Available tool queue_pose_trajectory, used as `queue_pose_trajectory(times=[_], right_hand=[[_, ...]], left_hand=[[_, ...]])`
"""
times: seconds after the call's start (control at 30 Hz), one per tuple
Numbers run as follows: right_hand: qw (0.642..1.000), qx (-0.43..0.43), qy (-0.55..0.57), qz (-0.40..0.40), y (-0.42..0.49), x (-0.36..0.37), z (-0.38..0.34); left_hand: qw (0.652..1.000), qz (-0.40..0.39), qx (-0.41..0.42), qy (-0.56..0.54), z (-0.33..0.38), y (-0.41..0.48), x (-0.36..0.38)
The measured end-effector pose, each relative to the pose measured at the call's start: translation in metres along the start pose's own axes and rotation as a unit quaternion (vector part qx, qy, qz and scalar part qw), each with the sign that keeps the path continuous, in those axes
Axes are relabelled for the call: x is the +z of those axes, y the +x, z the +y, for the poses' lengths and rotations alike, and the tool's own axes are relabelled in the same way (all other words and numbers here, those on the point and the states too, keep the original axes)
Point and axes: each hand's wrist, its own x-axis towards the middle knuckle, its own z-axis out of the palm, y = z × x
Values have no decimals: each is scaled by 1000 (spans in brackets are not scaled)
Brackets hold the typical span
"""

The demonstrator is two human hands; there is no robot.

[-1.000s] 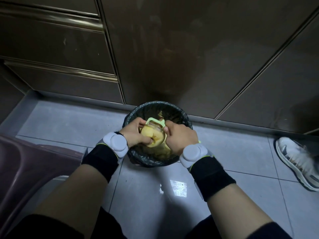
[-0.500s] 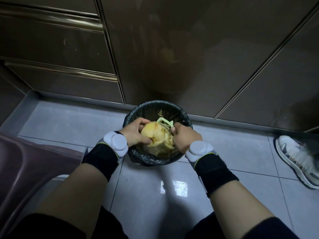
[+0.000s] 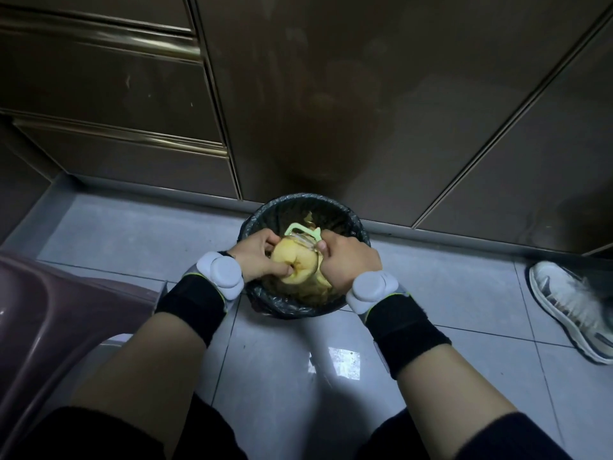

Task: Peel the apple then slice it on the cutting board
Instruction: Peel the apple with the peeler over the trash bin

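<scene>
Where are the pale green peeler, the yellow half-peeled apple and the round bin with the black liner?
Pale green plastic peeler [image 3: 300, 228]: head view, on its top bar.
Yellow peeled apple [image 3: 293, 260]: head view, on its bare flesh.
Round bin with black liner [image 3: 300, 198]: head view, on its far rim.

The peeler [image 3: 303, 231] has its handle buried in the right hand [image 3: 351, 260]; the left hand [image 3: 255, 260] covers the left flank of the apple [image 3: 295, 260]; the sneaker [image 3: 570, 303] runs off the right edge.
</scene>
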Motion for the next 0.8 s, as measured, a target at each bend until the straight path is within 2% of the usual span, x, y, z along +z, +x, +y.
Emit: queue_pose_trajectory(times=[0.1, 0.17, 0.37, 0.5, 0.63, 0.8], right_hand=[[992, 66, -40, -104, 2, 9, 14], [987, 85, -40, -129, 1, 13, 20], [995, 61, 3, -72, 2, 3, 19], [1000, -3, 25, -8, -1, 0, 15], [997, -71, 14, 2, -8, -3, 2], [994, -101, -33, -2, -11, -3, -8]], left_hand=[[999, -42, 7, -19, 6, -7, 4], [997, -45, 7, -54, 9, -9, 4], [997, 1, -28, -67, -5, -2, -7], [988, 10, -50, -144, 5, -8, -2], [987, 21, -58, -148, 7, -8, 2], [993, 20, -53, -102, 10, -11, 6]])
